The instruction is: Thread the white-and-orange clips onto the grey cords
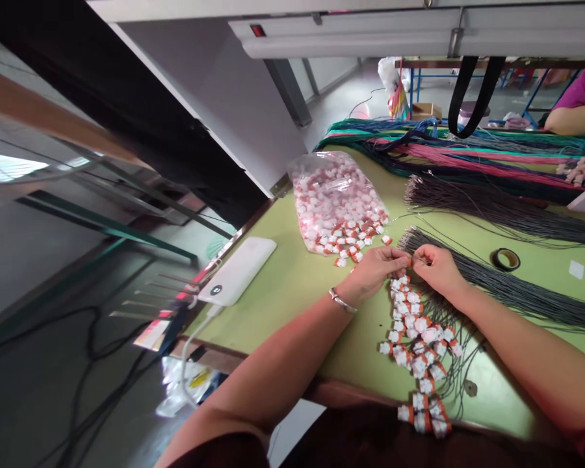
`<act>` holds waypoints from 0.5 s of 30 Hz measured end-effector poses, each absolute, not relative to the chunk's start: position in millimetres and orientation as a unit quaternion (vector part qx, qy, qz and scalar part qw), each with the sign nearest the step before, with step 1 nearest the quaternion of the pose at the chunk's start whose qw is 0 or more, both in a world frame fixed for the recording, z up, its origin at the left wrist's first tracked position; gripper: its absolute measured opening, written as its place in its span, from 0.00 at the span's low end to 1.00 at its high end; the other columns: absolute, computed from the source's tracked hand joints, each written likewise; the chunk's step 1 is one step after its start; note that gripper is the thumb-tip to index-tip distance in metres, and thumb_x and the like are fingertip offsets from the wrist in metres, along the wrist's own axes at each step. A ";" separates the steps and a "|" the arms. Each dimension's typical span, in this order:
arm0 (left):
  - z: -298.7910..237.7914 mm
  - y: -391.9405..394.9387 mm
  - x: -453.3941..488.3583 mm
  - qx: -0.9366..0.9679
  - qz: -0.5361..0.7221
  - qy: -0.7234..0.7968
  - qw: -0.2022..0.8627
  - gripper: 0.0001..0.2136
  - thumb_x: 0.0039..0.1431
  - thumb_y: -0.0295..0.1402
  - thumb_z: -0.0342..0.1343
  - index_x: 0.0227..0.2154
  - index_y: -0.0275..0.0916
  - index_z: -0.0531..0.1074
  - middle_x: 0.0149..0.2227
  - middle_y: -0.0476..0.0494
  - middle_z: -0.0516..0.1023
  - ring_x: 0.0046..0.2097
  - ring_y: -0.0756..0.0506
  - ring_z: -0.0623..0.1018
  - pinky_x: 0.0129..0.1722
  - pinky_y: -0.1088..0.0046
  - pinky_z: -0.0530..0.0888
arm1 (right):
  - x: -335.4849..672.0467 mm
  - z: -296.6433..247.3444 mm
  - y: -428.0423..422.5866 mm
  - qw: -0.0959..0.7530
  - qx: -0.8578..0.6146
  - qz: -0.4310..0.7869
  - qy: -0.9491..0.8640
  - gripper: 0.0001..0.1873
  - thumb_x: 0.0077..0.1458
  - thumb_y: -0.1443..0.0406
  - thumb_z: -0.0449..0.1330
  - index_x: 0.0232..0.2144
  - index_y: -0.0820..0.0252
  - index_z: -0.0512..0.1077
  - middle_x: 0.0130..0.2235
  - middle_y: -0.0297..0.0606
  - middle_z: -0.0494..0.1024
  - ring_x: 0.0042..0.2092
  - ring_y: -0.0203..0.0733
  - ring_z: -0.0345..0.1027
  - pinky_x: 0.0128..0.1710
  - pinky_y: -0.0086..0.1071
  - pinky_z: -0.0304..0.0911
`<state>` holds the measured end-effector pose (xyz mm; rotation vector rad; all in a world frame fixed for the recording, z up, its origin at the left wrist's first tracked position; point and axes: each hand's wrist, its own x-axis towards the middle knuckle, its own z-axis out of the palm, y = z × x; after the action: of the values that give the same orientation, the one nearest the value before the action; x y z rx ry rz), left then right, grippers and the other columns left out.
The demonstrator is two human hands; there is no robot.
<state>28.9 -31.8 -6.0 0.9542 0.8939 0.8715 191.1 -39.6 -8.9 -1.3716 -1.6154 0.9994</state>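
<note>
Both hands meet over the green table, fingertips nearly touching. My left hand [377, 268], with a silver bracelet [342, 300] at the wrist, pinches a small orange and white connector [407, 260]. My right hand [436, 268] has its fingers pinched at the connector's right side; a wire end there is too small to make out clearly. Below them lies a pile of white and orange connectors with wires [419, 331], reaching to the table's front edge. Behind my right hand a bundle of dark grey wires [507, 286] runs off to the right. Loose connectors [355, 240] lie beyond my left hand.
A clear plastic bag [336, 188] full of connectors lies at the back left. A white power bank [238, 270] with a cable sits near the left edge. A tape roll [505, 260], another dark wire bundle [497, 208] and coloured wires [468, 153] lie right and behind.
</note>
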 end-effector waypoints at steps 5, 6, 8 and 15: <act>-8.2 -31.3 26.2 0.432 0.389 0.410 0.703 0.16 0.37 0.38 0.69 0.27 0.31 0.74 0.19 0.49 0.73 0.21 0.55 0.69 0.24 0.77 0.64 | 190.1 -10.1 -40.1 0.394 -0.542 0.402 -0.624 0.05 0.37 0.64 0.53 0.19 0.60 0.65 0.18 0.29 0.65 0.21 0.31 0.53 0.21 0.27 0.50; -9.1 -31.2 25.9 0.434 0.388 0.413 0.700 0.17 0.37 0.38 0.69 0.27 0.31 0.74 0.19 0.49 0.73 0.21 0.55 0.70 0.24 0.78 0.64 | 189.6 -10.0 -40.2 0.389 -0.548 0.398 -0.625 0.04 0.37 0.64 0.53 0.19 0.60 0.65 0.18 0.29 0.65 0.21 0.31 0.53 0.21 0.26 0.50; -10.4 -30.9 25.5 0.435 0.388 0.416 0.698 0.17 0.38 0.38 0.69 0.28 0.32 0.74 0.19 0.50 0.73 0.21 0.55 0.70 0.24 0.77 0.65 | 189.1 -9.5 -40.5 0.381 -0.555 0.389 -0.629 0.04 0.37 0.64 0.54 0.18 0.60 0.65 0.17 0.29 0.64 0.20 0.31 0.52 0.21 0.26 0.50; -9.9 -31.3 25.4 0.432 0.395 0.411 0.699 0.15 0.39 0.37 0.69 0.28 0.32 0.74 0.20 0.50 0.73 0.22 0.55 0.70 0.25 0.77 0.65 | 190.6 -12.7 -39.1 0.377 -0.546 0.387 -0.640 0.03 0.39 0.64 0.54 0.19 0.59 0.64 0.18 0.28 0.64 0.20 0.31 0.52 0.21 0.27 0.50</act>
<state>25.4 -31.3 -9.9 0.9617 0.9165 0.8809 190.6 -39.1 -12.7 -1.3953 -1.6368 0.9907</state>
